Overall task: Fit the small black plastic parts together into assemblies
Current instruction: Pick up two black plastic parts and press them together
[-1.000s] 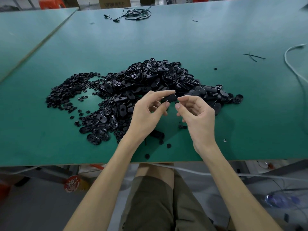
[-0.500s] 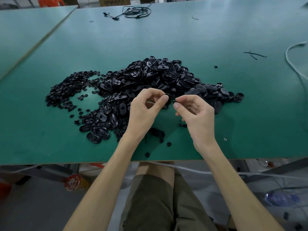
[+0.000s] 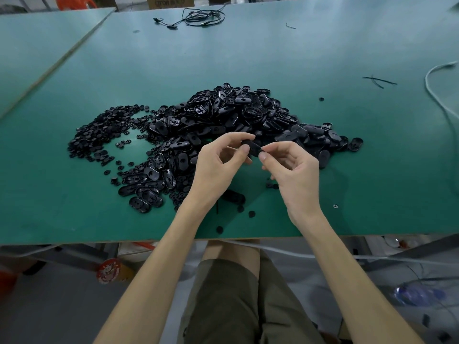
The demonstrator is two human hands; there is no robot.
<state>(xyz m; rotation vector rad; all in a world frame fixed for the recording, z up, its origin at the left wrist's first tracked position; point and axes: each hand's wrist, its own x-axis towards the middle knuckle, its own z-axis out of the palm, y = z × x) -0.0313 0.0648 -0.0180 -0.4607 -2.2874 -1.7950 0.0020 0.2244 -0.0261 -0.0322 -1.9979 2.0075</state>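
Seemingly oval black part [image 3: 252, 146] (matte) between left hand [image 3: 215, 167], right hand [image 3: 296, 171].

A second ago the forefinger [image 3: 236, 137] of my left hand [image 3: 216, 167] lay stretched out long across the small black oval plastic part [image 3: 253, 146]. Half a second ago it had curled in, and the part was all but hidden behind my fingertips. Now that finger is bent over the part's left end, and the part shows again as a dark bar between both pinches. My right hand [image 3: 295, 170] has closed in a little on its other end.
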